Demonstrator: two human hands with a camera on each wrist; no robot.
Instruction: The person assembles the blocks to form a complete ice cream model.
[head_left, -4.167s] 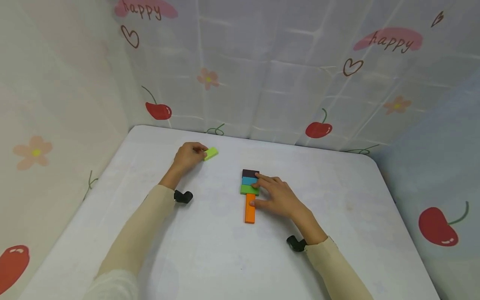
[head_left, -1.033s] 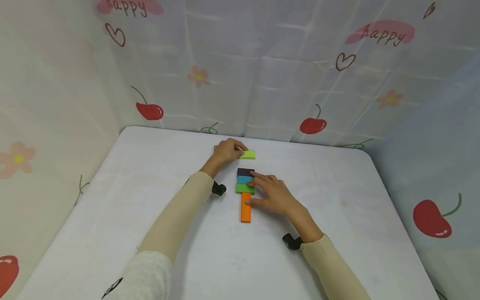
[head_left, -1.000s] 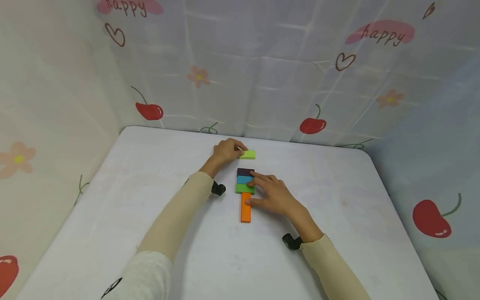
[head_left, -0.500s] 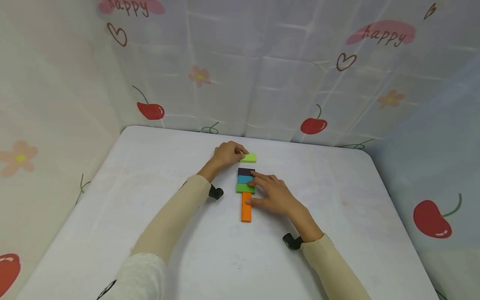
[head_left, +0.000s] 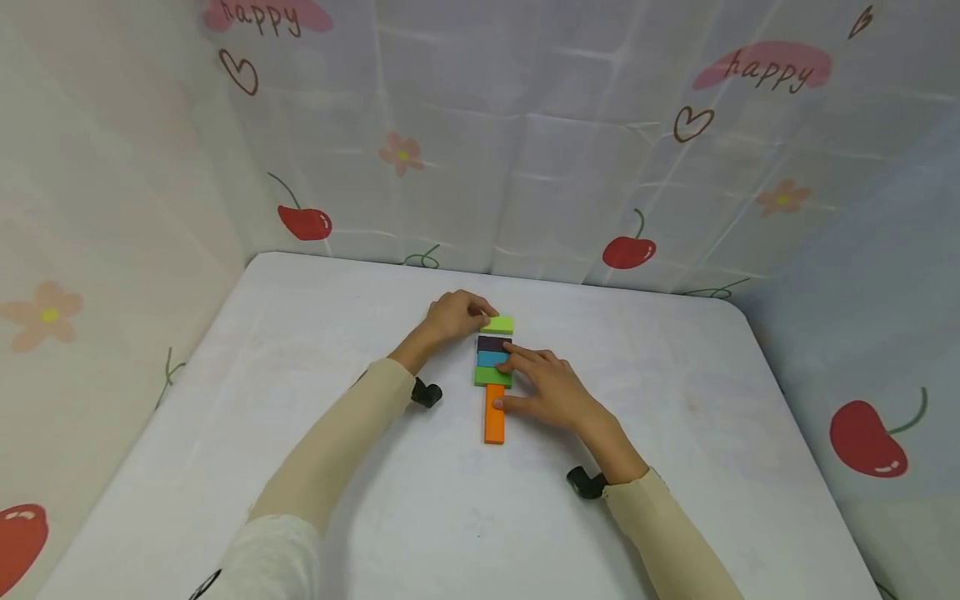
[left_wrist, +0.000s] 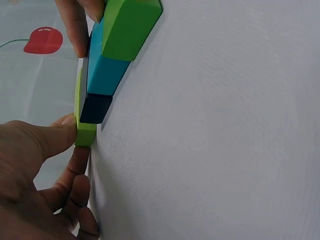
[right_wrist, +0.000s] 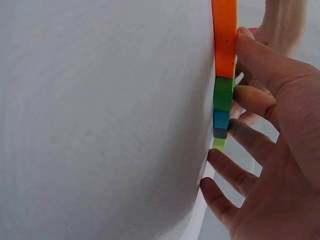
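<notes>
Flat coloured blocks lie in a line on the white table. From far to near these are a dark block (head_left: 491,343), a blue block (head_left: 489,359), a green block (head_left: 489,378) and an orange block (head_left: 493,421) set lengthwise. My left hand (head_left: 453,318) pinches a lime block (head_left: 499,325) by its left end, just beyond the dark one with a narrow gap. The spread fingers of my right hand (head_left: 553,392) rest on the line: the thumb touches the orange block (right_wrist: 225,40), other fingertips the green block (right_wrist: 223,92) and the dark block (right_wrist: 220,133).
The white tabletop (head_left: 435,517) stretches around the blocks, its far edge close behind the left hand. A curtain (head_left: 517,167) printed with cherries and flowers hangs behind it. A black wrist camera (head_left: 427,392) sits at the left wrist, another black camera (head_left: 587,482) at the right.
My left hand has brought the lime block rightward from the far left, then drawn it nearer to the dark block. The right hand and the line of blocks have stayed in place.
</notes>
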